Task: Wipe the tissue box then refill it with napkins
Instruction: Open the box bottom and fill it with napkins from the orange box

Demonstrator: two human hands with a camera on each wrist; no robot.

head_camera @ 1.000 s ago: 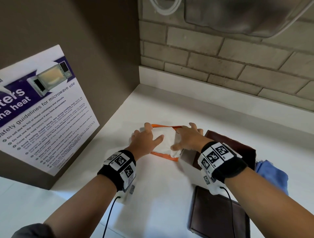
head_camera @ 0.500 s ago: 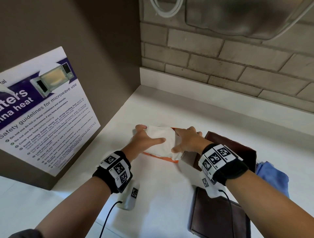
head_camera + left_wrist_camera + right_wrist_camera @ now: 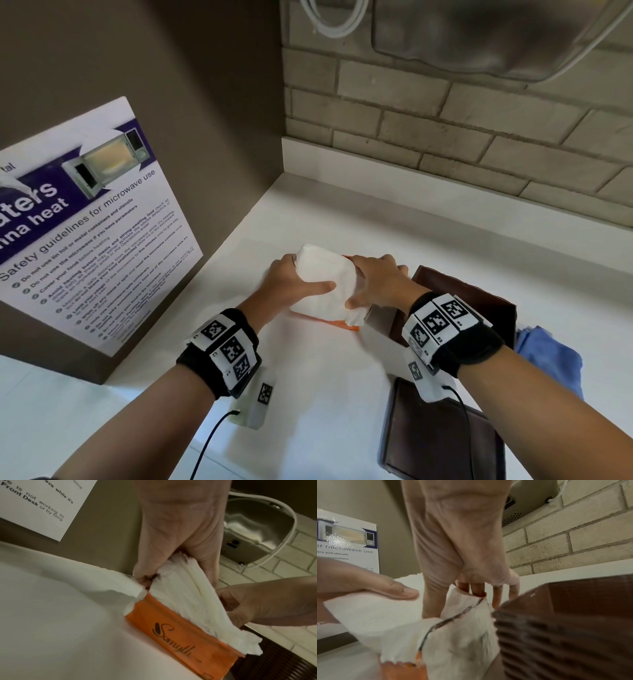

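A white napkin stack (image 3: pixel 325 287) is half out of its orange wrapper (image 3: pixel 346 325) on the white counter. My left hand (image 3: pixel 301 279) grips the stack's left end, thumb on top and fingers curled behind it. The same grip shows in the left wrist view, where the napkin stack (image 3: pixel 185 595) rises from the orange wrapper (image 3: pixel 180 632). My right hand (image 3: pixel 359 284) holds the right end, its fingers (image 3: pixel 477 588) tucked behind the wrapper's torn edge. The brown tissue box (image 3: pixel 479 308) stands open right beside that hand, and its lid (image 3: pixel 442 435) lies nearer me.
A blue cloth (image 3: pixel 548 359) lies at the right, past the box. A brown side panel with a microwave safety poster (image 3: pixel 85 233) closes off the left. A brick wall (image 3: pixel 445 130) runs along the back, with a metal appliance (image 3: pixel 496 34) and a cable overhead.
Earlier both hands held the wrapper's opening spread flat. Since then they have taken hold of the napkin stack and raised its far end up out of the wrapper.
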